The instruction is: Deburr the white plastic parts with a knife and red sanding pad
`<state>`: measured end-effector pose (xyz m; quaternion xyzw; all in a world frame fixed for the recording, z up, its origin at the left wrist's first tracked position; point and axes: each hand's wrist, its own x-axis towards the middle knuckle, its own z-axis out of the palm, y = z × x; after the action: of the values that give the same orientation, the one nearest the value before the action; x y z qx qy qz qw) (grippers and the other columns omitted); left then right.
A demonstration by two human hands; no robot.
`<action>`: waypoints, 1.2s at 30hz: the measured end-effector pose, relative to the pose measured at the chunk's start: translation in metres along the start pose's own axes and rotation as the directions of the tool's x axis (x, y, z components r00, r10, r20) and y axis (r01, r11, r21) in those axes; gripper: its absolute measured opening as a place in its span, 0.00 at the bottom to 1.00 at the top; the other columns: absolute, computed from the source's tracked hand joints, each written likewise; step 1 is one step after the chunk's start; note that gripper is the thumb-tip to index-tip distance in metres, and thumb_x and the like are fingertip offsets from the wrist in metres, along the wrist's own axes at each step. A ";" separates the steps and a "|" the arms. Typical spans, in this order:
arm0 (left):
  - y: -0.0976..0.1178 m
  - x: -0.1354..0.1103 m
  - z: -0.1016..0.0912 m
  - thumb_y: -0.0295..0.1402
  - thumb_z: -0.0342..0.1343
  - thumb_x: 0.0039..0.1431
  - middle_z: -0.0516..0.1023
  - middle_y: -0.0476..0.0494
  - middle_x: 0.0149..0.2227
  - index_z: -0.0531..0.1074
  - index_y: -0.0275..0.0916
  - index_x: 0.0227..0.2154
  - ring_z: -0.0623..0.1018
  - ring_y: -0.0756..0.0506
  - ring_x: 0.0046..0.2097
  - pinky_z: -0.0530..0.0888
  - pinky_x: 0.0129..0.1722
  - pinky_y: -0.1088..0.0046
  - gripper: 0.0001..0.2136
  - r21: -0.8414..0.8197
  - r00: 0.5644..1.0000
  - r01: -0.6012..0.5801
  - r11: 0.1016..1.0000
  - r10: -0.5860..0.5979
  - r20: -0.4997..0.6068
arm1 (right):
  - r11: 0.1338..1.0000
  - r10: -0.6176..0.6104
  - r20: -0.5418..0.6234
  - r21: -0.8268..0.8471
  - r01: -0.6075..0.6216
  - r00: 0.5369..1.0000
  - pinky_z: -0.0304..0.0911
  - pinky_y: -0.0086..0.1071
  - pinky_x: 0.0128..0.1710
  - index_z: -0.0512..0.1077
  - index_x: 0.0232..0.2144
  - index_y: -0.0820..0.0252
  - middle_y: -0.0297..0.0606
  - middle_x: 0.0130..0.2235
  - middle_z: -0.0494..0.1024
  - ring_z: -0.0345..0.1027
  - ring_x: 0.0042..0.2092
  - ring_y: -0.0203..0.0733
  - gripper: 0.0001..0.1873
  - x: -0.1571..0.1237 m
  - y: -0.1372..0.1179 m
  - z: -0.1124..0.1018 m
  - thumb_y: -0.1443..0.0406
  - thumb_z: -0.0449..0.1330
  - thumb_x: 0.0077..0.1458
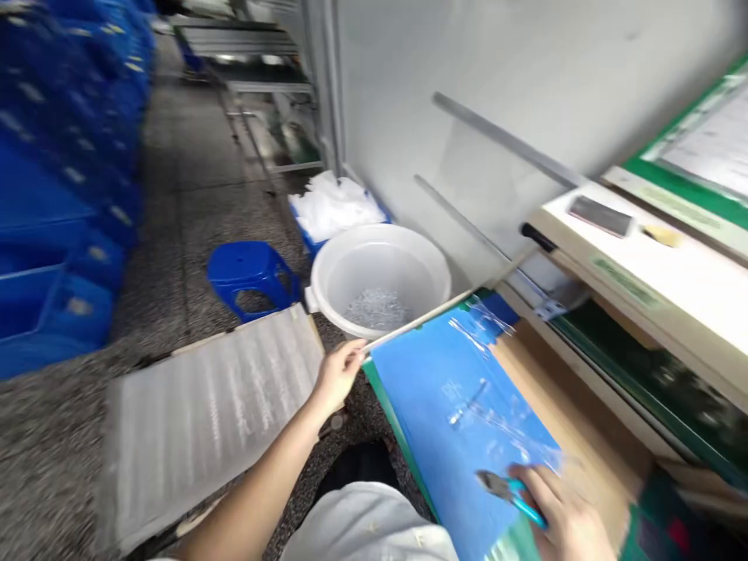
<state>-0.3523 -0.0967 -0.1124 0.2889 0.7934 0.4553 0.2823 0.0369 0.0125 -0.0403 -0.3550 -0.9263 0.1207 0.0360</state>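
My right hand point(564, 506) is closed round diagonal cutting pliers point(499, 485) with teal handles, their dark jaws pointing left over a blue mat point(421, 405). Thin clear plastic pieces point(482, 409) lie scattered on the mat, some of them close to the right hand. At the mat's far left corner, beside the table edge, is my left hand point(339, 374). Its fingers are bent together; whatever they hold, if anything, does not show. Just beyond that hand stands a large white tub point(327, 284) with many small clear pieces point(379, 310) at its bottom.
A blue stool point(248, 265) and a blue box of white plastic point(336, 206) stand near the tub. Left of me lies a panel under translucent wrap point(216, 413). Blue bins point(58, 288) are stacked at far left. A raised shelf point(643, 241) overhangs the table's right side.
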 end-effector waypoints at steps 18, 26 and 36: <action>0.143 -0.087 0.149 0.38 0.56 0.58 0.69 0.51 0.26 0.67 0.38 0.29 0.68 0.50 0.28 0.66 0.29 0.75 0.09 -0.466 0.739 0.084 0.881 0.259 0.622 | 0.620 0.659 -0.134 0.654 -0.434 0.740 0.67 0.32 0.38 0.70 0.46 0.57 0.41 0.39 0.79 0.73 0.38 0.44 0.20 -0.082 -0.038 0.004 0.50 0.49 0.64; 0.164 -0.118 0.150 0.37 0.59 0.57 0.69 0.50 0.27 0.66 0.37 0.30 0.68 0.51 0.29 0.67 0.30 0.75 0.09 -0.548 0.726 0.217 0.808 0.242 0.644 | 0.354 0.603 0.157 0.826 -0.439 0.782 0.69 0.34 0.39 0.73 0.45 0.60 0.43 0.41 0.80 0.74 0.39 0.45 0.30 -0.075 -0.064 0.038 0.42 0.51 0.59; 0.161 -0.113 0.134 0.38 0.61 0.54 0.70 0.51 0.28 0.68 0.37 0.31 0.68 0.51 0.29 0.67 0.31 0.75 0.10 -0.602 0.785 0.224 0.766 0.224 0.578 | 0.410 0.460 0.148 0.839 -0.358 0.875 0.64 0.31 0.34 0.70 0.34 0.59 0.37 0.31 0.76 0.69 0.32 0.39 0.27 -0.038 -0.069 0.017 0.43 0.49 0.61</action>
<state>-0.1482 -0.0351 -0.0056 0.3073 0.4504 0.5773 0.6078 0.0183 -0.0659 -0.0393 -0.5124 -0.6292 0.5407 0.2218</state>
